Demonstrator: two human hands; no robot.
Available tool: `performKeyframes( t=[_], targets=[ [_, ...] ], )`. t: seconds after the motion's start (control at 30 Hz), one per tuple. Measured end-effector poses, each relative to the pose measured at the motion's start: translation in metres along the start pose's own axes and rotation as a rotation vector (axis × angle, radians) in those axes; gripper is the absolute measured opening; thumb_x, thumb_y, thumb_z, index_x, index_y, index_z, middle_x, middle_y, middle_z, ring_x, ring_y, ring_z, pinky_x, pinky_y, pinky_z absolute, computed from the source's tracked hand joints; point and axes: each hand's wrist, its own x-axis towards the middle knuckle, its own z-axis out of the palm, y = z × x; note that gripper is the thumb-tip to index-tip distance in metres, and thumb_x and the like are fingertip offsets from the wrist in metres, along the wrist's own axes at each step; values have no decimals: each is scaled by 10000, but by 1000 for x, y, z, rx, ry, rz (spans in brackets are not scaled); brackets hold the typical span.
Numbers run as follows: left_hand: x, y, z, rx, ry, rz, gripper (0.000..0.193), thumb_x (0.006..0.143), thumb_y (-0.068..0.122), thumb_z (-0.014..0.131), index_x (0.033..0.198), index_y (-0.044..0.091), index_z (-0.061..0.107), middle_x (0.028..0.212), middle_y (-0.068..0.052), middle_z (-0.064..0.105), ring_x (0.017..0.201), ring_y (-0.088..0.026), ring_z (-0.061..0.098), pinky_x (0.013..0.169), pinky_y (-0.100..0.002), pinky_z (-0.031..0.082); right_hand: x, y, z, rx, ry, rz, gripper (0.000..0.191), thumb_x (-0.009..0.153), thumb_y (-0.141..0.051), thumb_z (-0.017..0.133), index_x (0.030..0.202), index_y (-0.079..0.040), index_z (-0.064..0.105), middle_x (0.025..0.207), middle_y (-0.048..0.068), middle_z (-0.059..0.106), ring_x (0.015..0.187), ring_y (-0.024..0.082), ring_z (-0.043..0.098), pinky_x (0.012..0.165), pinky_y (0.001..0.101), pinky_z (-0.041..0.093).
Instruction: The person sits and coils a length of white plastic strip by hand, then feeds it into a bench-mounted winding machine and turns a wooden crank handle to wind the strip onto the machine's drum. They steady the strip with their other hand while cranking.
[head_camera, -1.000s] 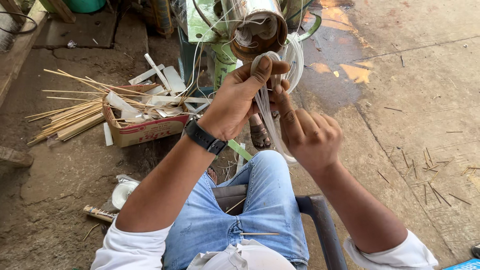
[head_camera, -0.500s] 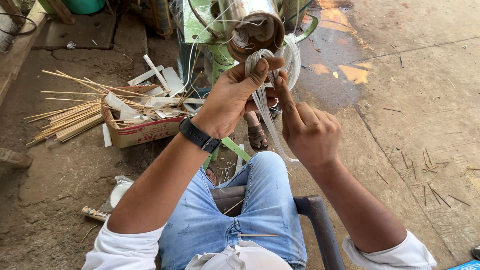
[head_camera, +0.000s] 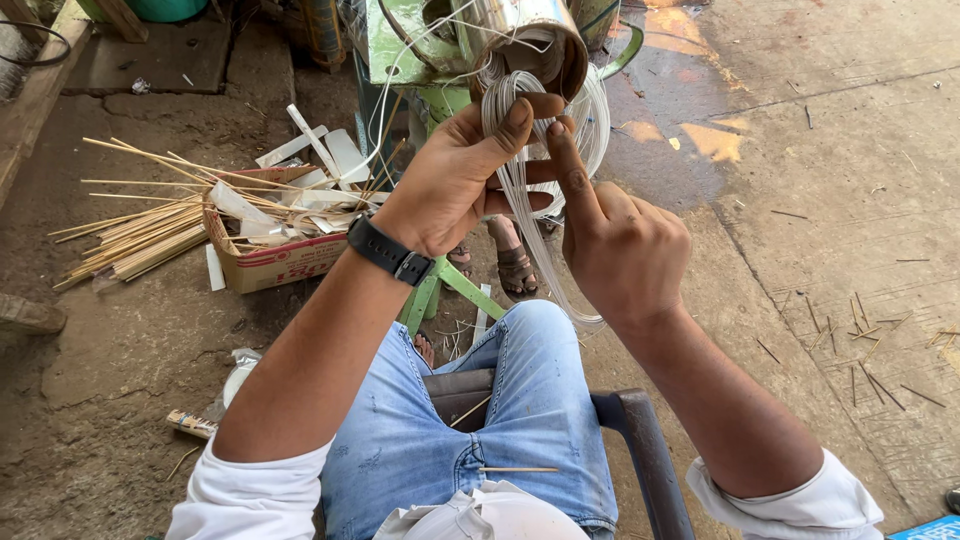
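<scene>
My left hand (head_camera: 455, 180), with a black watch on its wrist, grips a looped bundle of thin clear-white line (head_camera: 525, 185) just below a shiny metal cylinder (head_camera: 530, 40) on a green machine (head_camera: 405, 50). The line hangs in a long loop down toward my right knee. Touching the same loop from the right is my right hand (head_camera: 615, 240), its index finger raised along the strands. I sit on a dark chair (head_camera: 630, 420) in blue jeans, with a thin stick lying on my lap.
A cardboard box (head_camera: 275, 255) with white scraps stands at the left, beside a pile of thin bamboo sticks (head_camera: 130, 235). A sandalled foot (head_camera: 515, 265) rests under the machine. Wet patches and scattered splinters lie on the concrete floor at the right.
Both hands have stayed at the loop below the cylinder. My right index finger has straightened up along the strands, and the left thumb has shifted over the top of the bundle.
</scene>
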Motion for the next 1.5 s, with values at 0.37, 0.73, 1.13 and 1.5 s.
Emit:
performKeyframes(
  t=[0.37,0.73,1.13,1.5],
  targets=[
    [-31,6,-5,134,-36,-37,643,977,569,458,1379,70,509,1272,-124,704,1040,-211,755,845,-344,652,4,14,-23,51,-86,55,490,1122,-234,594,1597,-193,481,525,-73,480,371,76,394,340,301,303],
    [-17,-28,17,2211,392,649,622,1001,206,678,1557,104,418,1565,-285,349,751,-227,693,547,-326,589,51,5,6,-75,-173,83,502,1059,-155,530,1555,-233,524,488,-45,535,333,112,476,315,312,341],
    [5,2,24,2376,381,577,500,901,117,626,1399,90,580,1443,-220,554,586,-209,732,472,-329,593,68,-10,28,528,-77,422,410,1032,-256,558,1440,-288,590,908,209,734,815,472,683,714,582,536],
    [26,-4,22,2363,429,435,396,933,128,655,1306,20,578,1194,-137,624,634,-248,741,479,-352,596,89,2,26,348,-208,350,216,1010,-237,547,1152,-145,682,787,228,715,747,463,699,634,569,543]
  ],
)
